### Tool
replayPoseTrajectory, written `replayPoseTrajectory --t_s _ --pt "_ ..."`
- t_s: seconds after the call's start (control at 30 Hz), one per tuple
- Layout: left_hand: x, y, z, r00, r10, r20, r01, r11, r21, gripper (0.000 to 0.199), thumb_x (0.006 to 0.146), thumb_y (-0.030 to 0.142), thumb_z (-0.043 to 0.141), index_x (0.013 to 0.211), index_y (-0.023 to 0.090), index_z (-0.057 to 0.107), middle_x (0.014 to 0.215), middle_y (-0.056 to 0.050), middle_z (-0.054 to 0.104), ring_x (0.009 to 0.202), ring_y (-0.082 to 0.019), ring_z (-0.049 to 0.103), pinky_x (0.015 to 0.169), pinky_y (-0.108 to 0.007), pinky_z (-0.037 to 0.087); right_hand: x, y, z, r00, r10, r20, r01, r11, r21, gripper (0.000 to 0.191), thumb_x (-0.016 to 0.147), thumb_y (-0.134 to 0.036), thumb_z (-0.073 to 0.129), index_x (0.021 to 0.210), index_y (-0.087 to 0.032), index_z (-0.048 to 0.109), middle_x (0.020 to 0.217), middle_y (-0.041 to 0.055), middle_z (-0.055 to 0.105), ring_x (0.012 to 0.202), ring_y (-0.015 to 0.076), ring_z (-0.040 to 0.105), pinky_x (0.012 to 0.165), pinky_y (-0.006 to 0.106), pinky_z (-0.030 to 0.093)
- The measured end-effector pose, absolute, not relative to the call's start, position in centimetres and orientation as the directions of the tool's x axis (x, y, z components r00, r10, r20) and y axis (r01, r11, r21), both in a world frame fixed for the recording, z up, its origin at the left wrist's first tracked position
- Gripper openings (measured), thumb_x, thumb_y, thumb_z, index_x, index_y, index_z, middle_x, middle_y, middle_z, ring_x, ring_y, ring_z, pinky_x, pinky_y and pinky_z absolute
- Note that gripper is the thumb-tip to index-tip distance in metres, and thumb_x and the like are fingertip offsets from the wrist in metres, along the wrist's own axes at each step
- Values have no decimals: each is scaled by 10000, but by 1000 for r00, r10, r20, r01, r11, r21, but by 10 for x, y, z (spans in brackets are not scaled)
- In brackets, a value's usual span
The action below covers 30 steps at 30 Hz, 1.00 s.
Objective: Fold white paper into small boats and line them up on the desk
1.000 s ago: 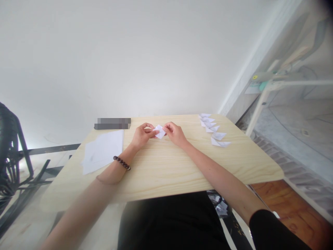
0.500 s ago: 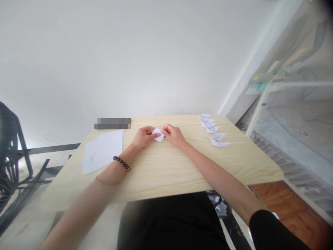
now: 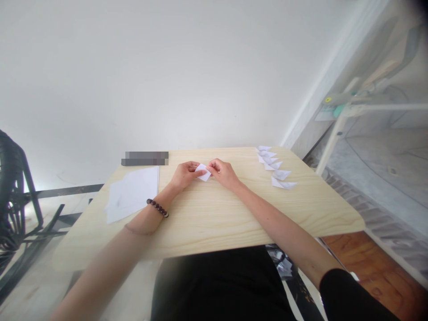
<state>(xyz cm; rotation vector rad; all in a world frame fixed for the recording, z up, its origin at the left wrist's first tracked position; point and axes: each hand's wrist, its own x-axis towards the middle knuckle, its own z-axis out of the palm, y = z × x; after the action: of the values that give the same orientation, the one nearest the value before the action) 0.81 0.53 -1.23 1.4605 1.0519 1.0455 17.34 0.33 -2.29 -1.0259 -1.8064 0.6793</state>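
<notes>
My left hand (image 3: 184,176) and right hand (image 3: 222,171) both pinch the folded paper (image 3: 204,178); it's turned since a second ago, seemingly mid-fold.

the wall (image 3: 200,80) is softly lit; the table's (image 3: 217,218) near left corner is hazed, the right edge blurred.

- Hands (image 3: 183,176): two are seen.
- Held paper (image 3: 205,177): one is pinched.
- Folded papers (image 3: 283,184): at least three are placed (overlap obscures count).
- Loose sheets (image 3: 133,191): several are laid.
- Bracelet (image 3: 158,208): one is worn.
</notes>
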Motion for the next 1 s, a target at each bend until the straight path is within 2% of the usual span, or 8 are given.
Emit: replayPoseTrajectory --t_s 0.3,0.47,0.57,0.7,1.0 --pt "8 5 -10 233 970 74 155 -112 981 452 530 399 715 869 126 592 765 -79 671 684 -188 611 651 -298 452 173 5 -26 -198 875 441 308 483 -820 201 743 -366 497 808 -178 469 704 -4 575 608 98 559 567 230 479" --pt "7 5 -12 268 961 71 55 -89 995 457 525 409 715 861 114 621 810 -91 666 737 -202 607 714 -332 464 174 5 -26 -206 884 420 276 464 -841 223 740 -385 497 815 -178 467 710 -1 579 615 99 564 551 218 468" --pt "6 6 -13 279 958 68 2 -71 997 436 522 395 719 841 110 633 801 -86 664 730 -196 604 734 -348 467 177 3 -24 -215 879 426 351 477 -806 245 744 -405 490 816 -171 492 684 -4 588 549 82 528 513 198 419" --pt "5 6 -11 278 959 55 -17 -53 998 396 523 374 723 810 113 645 799 -82 661 725 -183 600 718 -327 470 182 1 -21 -315 855 411 474 517 -713 297 785 -417 426 718 -156 551 623 -6 593 499 67 459 503 191 349" --pt "2 9 -13 277 960 48 105 -80 991 325 599 428 654 737 134 659 685 -39 641 598 -126 538 532 -218 415 186 0 -18 -422 808 410 490 584 -647 363 826 -389 368 609 -148 532 571 -19 540 499 64 421 508 188 301"
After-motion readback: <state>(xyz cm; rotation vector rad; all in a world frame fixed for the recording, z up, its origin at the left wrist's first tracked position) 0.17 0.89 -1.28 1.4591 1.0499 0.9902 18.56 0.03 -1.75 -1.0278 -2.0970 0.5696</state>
